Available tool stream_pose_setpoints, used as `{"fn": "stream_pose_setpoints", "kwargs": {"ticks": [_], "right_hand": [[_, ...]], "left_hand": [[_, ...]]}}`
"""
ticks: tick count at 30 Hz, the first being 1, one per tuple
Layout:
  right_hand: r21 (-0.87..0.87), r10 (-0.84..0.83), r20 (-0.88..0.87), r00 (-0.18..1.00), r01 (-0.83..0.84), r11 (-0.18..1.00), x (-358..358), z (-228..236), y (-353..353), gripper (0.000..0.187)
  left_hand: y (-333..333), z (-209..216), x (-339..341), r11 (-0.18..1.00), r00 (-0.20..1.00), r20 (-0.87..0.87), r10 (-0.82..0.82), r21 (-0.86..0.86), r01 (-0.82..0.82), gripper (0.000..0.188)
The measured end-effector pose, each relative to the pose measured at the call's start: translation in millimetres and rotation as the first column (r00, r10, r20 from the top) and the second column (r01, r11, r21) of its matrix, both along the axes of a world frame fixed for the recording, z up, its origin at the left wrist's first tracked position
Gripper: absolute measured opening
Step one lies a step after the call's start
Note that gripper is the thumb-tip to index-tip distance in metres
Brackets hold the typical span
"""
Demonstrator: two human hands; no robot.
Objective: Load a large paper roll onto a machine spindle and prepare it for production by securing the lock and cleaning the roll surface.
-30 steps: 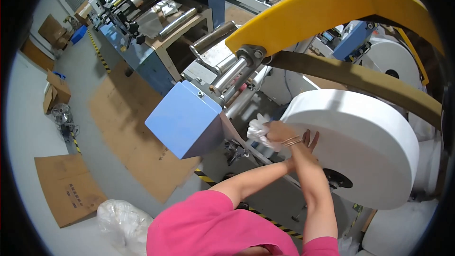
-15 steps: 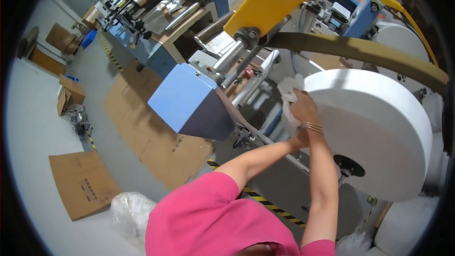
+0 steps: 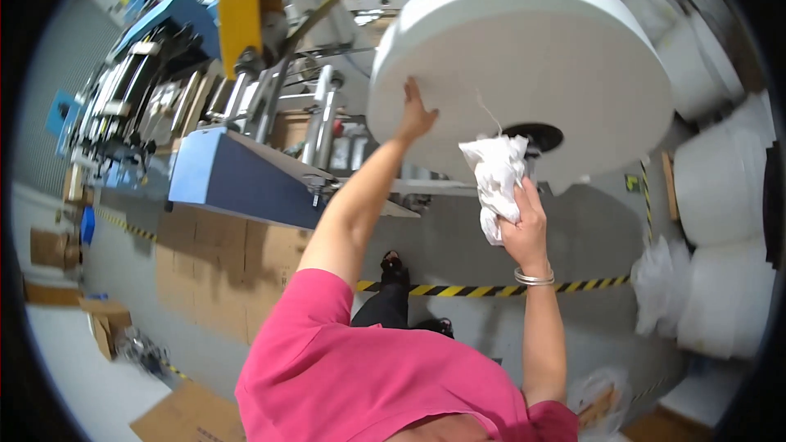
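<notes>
A very large white roll (image 3: 524, 49) of soft sheet material hangs on a machine, its dark hub (image 3: 534, 136) facing me. My left hand (image 3: 414, 110) is stretched up with the palm flat against the roll's left rim. My right hand (image 3: 521, 223), a metal bracelet on its wrist, grips a crumpled wad of white material (image 3: 496, 170) just below the hub, with a thin strand rising from the wad. My pink shirt fills the bottom of the view.
A blue machine housing (image 3: 237, 176) juts out at the left, under a yellow arm (image 3: 237, 0) and metal rollers. More white rolls (image 3: 725, 172) stand at the right beside clear plastic bags (image 3: 659, 286). Flattened cardboard (image 3: 213, 262) and a yellow-black floor stripe (image 3: 475, 289) lie below.
Both hands were together at the roll's left edge with the wad. Now my left hand lies flat on the rim and my right has drawn the wad down under the hub.
</notes>
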State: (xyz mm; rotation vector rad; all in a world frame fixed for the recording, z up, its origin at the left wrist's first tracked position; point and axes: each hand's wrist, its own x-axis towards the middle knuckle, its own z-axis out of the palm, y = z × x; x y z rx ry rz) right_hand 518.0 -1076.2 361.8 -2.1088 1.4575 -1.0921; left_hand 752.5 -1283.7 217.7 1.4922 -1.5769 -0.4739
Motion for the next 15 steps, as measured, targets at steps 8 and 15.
{"fn": "stream_pose_setpoints", "kwargs": {"ticks": [8, 15], "right_hand": [[0.282, -0.633, 0.089, 0.769, 0.591, 0.756, -187.4, -86.1, 244.6, 0.039], [0.266, -0.967, 0.227, 0.115, 0.948, 0.175, -251.5, -154.5, 439.2, 0.042]], "left_hand": [[71.5, 5.1, -115.1, 0.830, 0.823, 0.284, -0.492, 0.438, 0.345, 0.060], [252.2, -122.2, -313.4, 0.301, 0.387, 0.046, -0.921, 0.716, 0.630, 0.039]]}}
